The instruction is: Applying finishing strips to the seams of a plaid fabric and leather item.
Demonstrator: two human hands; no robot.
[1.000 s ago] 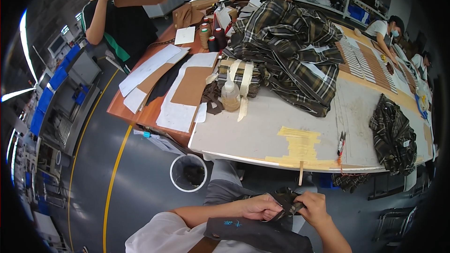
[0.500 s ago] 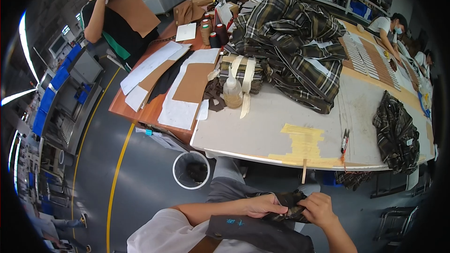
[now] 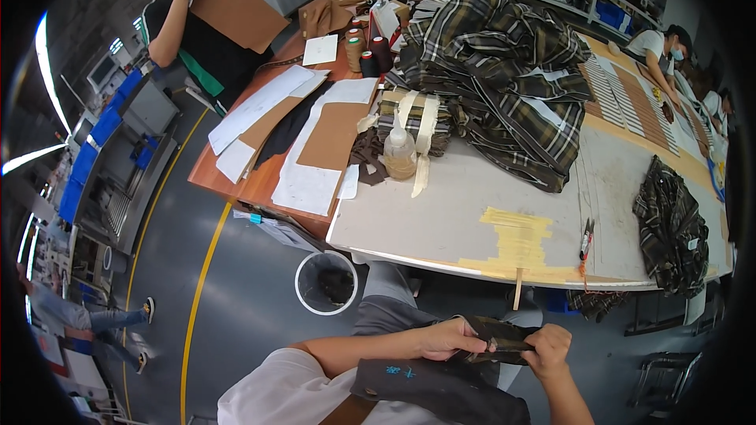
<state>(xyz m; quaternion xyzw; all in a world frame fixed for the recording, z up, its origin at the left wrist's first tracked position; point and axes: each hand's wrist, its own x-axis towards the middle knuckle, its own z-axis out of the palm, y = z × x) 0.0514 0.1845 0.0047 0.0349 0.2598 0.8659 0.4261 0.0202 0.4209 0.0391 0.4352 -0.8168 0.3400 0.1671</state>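
Observation:
My left hand point(image 3: 452, 338) and my right hand point(image 3: 548, 349) grip a piece of dark olive plaid fabric point(image 3: 505, 334) between them, held at waist level below the front edge of the table point(image 3: 394, 236). My left fingers and thumb pinch its left part, and my right fingers are curled around its right end. A dark grey cloth point(image 3: 441, 393) with blue marking lies across my front, just under the hands. A patch of yellow tape point(image 3: 513, 240) with a narrow wooden stick point(image 3: 518, 287) is on the table edge above them, and red-handled snips point(image 3: 586, 245) lie to its right.
Plaid garments point(image 3: 488, 63) are heaped centrally, another pile point(image 3: 669, 228) at right. A glue bottle point(image 3: 400, 157), thread spools point(image 3: 379, 55) and paper patterns point(image 3: 315, 173) share the table. A white bin point(image 3: 324, 283) stands below. Co-workers work at left point(image 3: 189, 39) and right point(image 3: 654, 63); someone's legs point(image 3: 110, 319) show lower left.
The fabric between my hands is now stretched flatter, with my right hand shifted slightly rightward. The left co-worker's brown sheet has swung downward, and a passerby's legs have entered at lower left.

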